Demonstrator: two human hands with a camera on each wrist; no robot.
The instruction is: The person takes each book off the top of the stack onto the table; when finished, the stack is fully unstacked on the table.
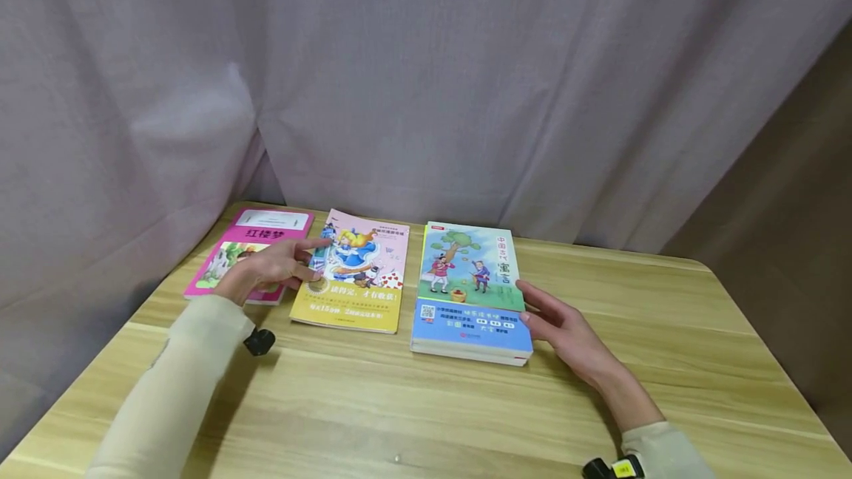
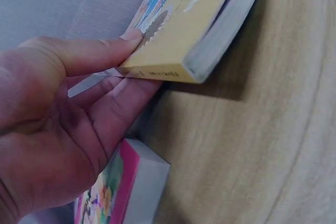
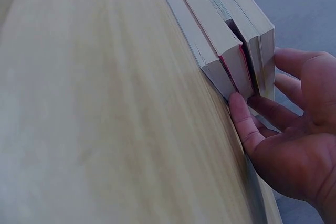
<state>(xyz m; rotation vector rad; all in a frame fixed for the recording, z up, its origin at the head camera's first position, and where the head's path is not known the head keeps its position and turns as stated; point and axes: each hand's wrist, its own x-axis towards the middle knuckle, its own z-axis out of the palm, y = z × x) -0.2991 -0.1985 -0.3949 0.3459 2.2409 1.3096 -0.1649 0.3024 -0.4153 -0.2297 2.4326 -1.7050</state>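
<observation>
A pink and yellow paperback book (image 1: 353,301) with a girl in a blue dress on its cover lies left of the middle. My left hand (image 1: 269,265) pinches its left edge; in the left wrist view the thumb presses the cover of this book (image 2: 168,51) and the fingers go under the spine. Right of it is a stack of books (image 1: 472,327), a green and blue one on top. Along the right side of the stack (image 3: 202,17), the fingertips of my right hand (image 1: 566,327) touch the book edges without wrapping round them.
A magenta book (image 1: 282,224) lies at the far left, partly behind my left hand and forearm. All the books are on a wooden table (image 1: 373,405). Behind the table hangs a grey curtain (image 1: 413,80), close to its back edge.
</observation>
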